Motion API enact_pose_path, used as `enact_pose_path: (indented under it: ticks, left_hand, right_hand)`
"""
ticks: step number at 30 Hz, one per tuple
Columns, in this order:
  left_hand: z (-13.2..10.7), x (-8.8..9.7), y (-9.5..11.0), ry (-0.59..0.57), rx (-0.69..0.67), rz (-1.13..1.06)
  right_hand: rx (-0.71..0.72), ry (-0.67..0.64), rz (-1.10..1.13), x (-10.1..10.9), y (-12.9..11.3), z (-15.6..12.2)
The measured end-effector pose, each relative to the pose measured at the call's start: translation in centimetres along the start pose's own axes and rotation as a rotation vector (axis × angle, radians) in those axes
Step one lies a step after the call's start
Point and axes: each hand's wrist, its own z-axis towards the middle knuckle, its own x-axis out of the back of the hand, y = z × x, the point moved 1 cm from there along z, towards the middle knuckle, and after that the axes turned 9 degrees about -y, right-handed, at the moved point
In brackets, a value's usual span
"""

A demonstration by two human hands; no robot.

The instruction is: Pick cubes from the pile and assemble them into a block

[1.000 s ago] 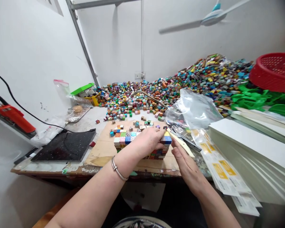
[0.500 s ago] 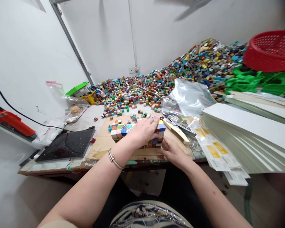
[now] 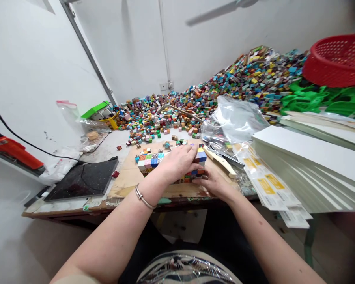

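Note:
A tight block of small coloured cubes [image 3: 149,161] sits on a sheet of cardboard [image 3: 124,181] at the table's front edge. My left hand [image 3: 180,159] lies over the right half of the block, fingers curled over its far end and thumb on the near side. A metal bangle is on that wrist. My right hand [image 3: 213,183] presses against the block's front right corner with its fingers bent. A cream-handled tool [image 3: 220,161] lies on the table just right of the block, free of both hands.
A huge heap of loose cubes [image 3: 239,83] fills the back of the table. To the right are a clear plastic bag [image 3: 236,120], printed labels [image 3: 269,185], stacked white boards [image 3: 313,157], green plastic parts [image 3: 322,100] and a red basket [image 3: 337,59]. A black slab [image 3: 83,179] lies left.
My right hand has put the cream-handled tool down on the table and moved left to the block's front corner. The left hand stays on the block. My head has tilted down.

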Motion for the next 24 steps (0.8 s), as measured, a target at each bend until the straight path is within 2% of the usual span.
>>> enact_pose_path:
  ticks: [3, 10, 15, 20, 24]
  left_hand:
    - [0.03, 0.27, 0.23, -0.024, 0.025, -0.030]
    - [-0.06, 0.95, 0.59, -0.058, 0.067, -0.121]
    - [-0.09, 0.67, 0.43, -0.023, 0.055, -0.114]
    - [-0.06, 0.50, 0.39, -0.001, 0.045, -0.105]
    - [0.04, 0.55, 0.34, 0.019, 0.039, -0.090]
  right_hand:
    - [-0.017, -0.060, 0.173, 0.08, 0.19, 0.40]
    - [0.041, -0.031, 0.276, 0.17, -0.70, 0.47]
    - [0.003, -0.021, 0.232, 0.04, -0.03, 0.67]
    - [0.043, -0.023, 0.307, 0.05, -0.04, 0.74]
    - [0.119, 0.048, 0.111, 0.72, -0.77, 0.68]
